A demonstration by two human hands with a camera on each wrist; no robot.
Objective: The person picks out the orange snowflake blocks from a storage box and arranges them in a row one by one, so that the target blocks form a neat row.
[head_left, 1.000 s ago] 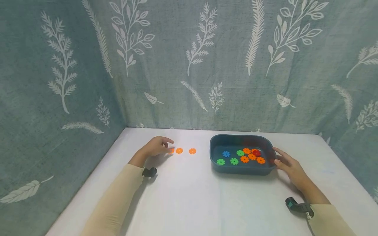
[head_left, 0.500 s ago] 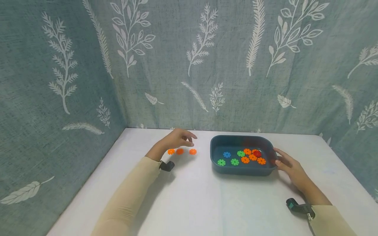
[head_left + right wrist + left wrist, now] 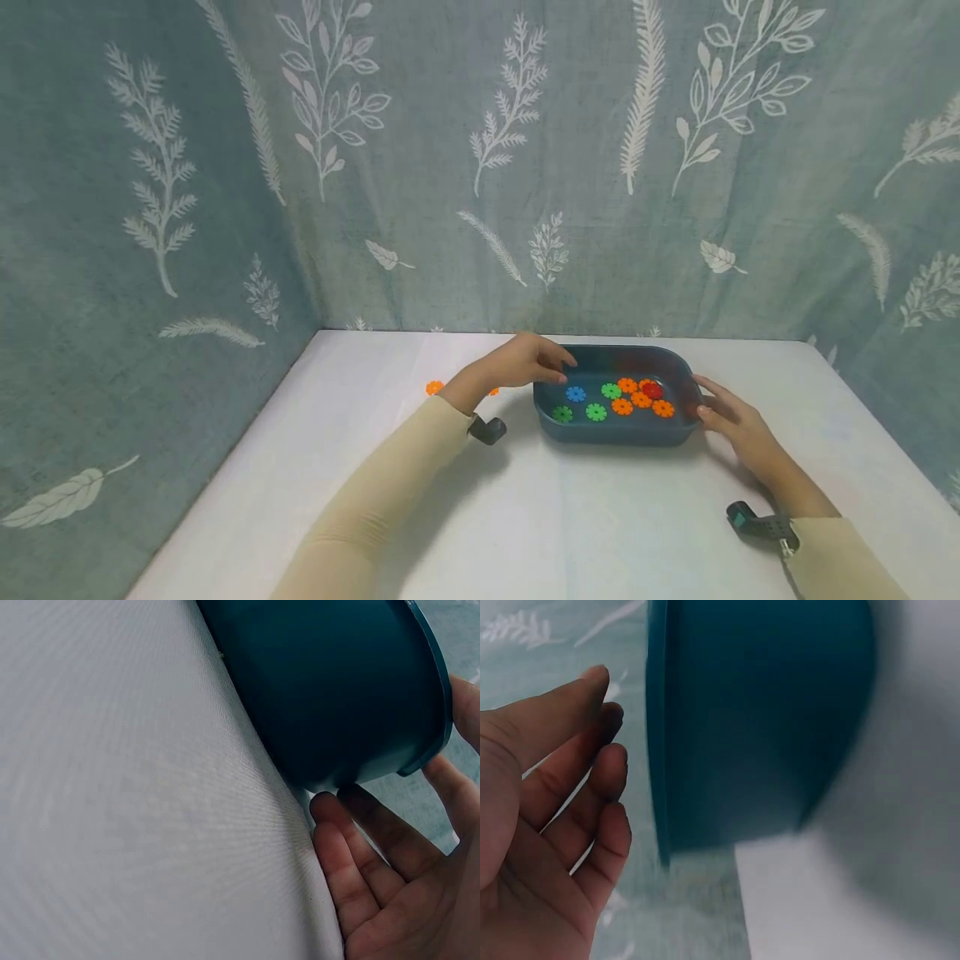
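A dark teal plastic tray (image 3: 618, 432) stands on the white table, holding green, orange, blue and red flower-shaped discs. My left hand (image 3: 528, 362) is above its left rim, fingers loosely bent and fingertips over the inside. In the left wrist view the thumb and fingers (image 3: 613, 832) show nothing between them, beside the tray wall (image 3: 757, 727). At the tray's right end, my right hand (image 3: 738, 429) holds the rim, thumb and fingers spread along it. The right wrist view shows fingertips (image 3: 324, 806) against the lower wall.
On the table left of the tray lie an orange disc (image 3: 434, 387) and another orange disc (image 3: 493, 391), partly covered by the left arm. A grey-green curtain with white leaf prints (image 3: 420, 167) hangs behind the table and along its left side.
My left hand has moved right, from beside the leftmost orange disc, over the row, to the tray's left rim. The arm now covers the middle disc. My right hand stays at the tray.
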